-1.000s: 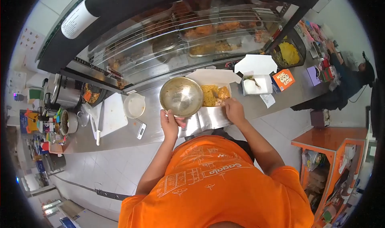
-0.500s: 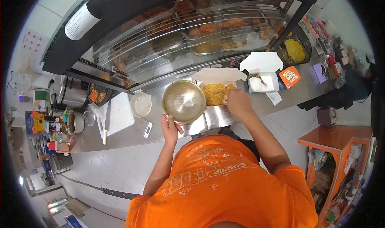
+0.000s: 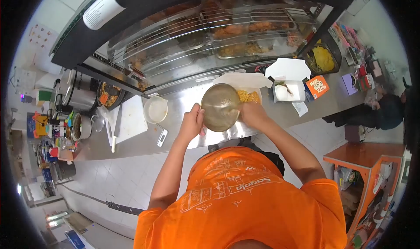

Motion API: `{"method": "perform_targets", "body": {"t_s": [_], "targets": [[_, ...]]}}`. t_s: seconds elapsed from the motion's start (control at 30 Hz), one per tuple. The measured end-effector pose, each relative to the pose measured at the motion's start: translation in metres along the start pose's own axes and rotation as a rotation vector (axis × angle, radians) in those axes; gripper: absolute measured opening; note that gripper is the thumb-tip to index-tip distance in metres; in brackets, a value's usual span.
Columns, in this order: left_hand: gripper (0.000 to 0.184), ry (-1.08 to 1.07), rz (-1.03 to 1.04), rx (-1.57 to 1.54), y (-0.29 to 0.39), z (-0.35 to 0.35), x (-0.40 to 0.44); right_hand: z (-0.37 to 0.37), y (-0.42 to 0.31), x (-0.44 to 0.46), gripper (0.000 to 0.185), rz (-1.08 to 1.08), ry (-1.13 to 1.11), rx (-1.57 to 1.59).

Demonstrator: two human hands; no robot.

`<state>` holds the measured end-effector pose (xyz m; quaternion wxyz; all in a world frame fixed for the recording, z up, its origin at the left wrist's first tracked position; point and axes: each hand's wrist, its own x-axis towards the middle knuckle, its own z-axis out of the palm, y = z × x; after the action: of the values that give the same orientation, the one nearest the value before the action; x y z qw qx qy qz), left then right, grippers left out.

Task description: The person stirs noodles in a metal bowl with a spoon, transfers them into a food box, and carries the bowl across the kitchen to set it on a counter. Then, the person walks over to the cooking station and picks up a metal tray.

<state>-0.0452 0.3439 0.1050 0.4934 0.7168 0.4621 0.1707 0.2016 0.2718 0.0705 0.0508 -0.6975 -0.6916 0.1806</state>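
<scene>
Metal makes the bowl (image 3: 221, 107) probably light and stiff, perhaps slippery; its rim seems the safest hold. It is tilted above the bench (image 3: 135, 151), partly hiding the food box (image 3: 251, 79). The left hand (image 3: 192, 121) is closed on its left rim; the right hand (image 3: 252, 114) curls by the right rim, its hold unclear.

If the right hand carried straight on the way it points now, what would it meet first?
Most likely the metal bowl: its edge borders the right hand in the picture, though whether they touch is unclear.
</scene>
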Motion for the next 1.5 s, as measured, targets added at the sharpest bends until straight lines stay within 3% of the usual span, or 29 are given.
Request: {"method": "perform_targets", "body": {"t_s": [0.03,0.13,0.27,0.37,0.43,0.57,0.77,0.83,1.17,1.27,1.33,1.37,1.43,1.5], "targets": [[0.019,0.012,0.013,-0.03,0.0,0.002,0.002,0.001,-0.001,-0.002,0.017,0.024,0.144,0.087],[0.018,0.038,0.045,-0.076,-0.013,0.013,0.002,-0.004,-0.007,0.004,0.019,0.205,0.125,-0.001],[0.016,-0.042,0.024,-0.107,-0.024,0.021,-0.001,-0.017,-0.012,0.024,0.018,0.25,0.215,0.009],[0.018,-0.138,-0.068,-0.173,-0.023,0.026,0.001,-0.03,-0.019,0.024,0.017,0.158,0.253,0.06],[0.018,-0.148,-0.077,-0.343,-0.03,0.03,0.006,-0.043,-0.021,0.019,0.015,-0.075,0.293,0.038],[0.017,-0.171,-0.068,-0.308,-0.025,0.032,0.008,-0.063,-0.023,0.011,0.014,-0.007,0.232,-0.021],[0.02,-0.282,-0.033,-0.166,-0.013,0.035,0.018,-0.06,-0.032,0.02,0.014,-0.117,0.223,-0.061],[0.02,-0.273,-0.042,-0.132,-0.005,0.035,0.02,-0.061,-0.033,0.017,0.013,-0.26,0.216,-0.095],[0.019,-0.258,-0.071,-0.277,-0.024,0.027,0.024,-0.041,-0.013,0.0,0.014,-0.452,0.262,0.01],[0.02,-0.159,-0.087,-0.332,-0.032,0.026,0.024,-0.038,0.001,-0.011,0.014,-0.359,0.137,0.072],[0.02,-0.069,-0.041,-0.362,-0.036,0.025,0.024,-0.028,0.015,-0.015,0.015,-0.175,0.034,0.1],[0.02,-0.056,-0.044,-0.369,-0.038,0.024,0.023,-0.027,0.018,-0.018,0.015,-0.187,0.028,0.094],[0.02,-0.031,0.024,-0.284,-0.034,0.021,0.022,-0.029,0.014,-0.028,0.016,0.083,0.155,0.177],[0.021,-0.012,0.068,-0.202,-0.023,0.023,0.014,-0.009,0.013,-0.027,0.017,0.08,0.143,0.101]]}}
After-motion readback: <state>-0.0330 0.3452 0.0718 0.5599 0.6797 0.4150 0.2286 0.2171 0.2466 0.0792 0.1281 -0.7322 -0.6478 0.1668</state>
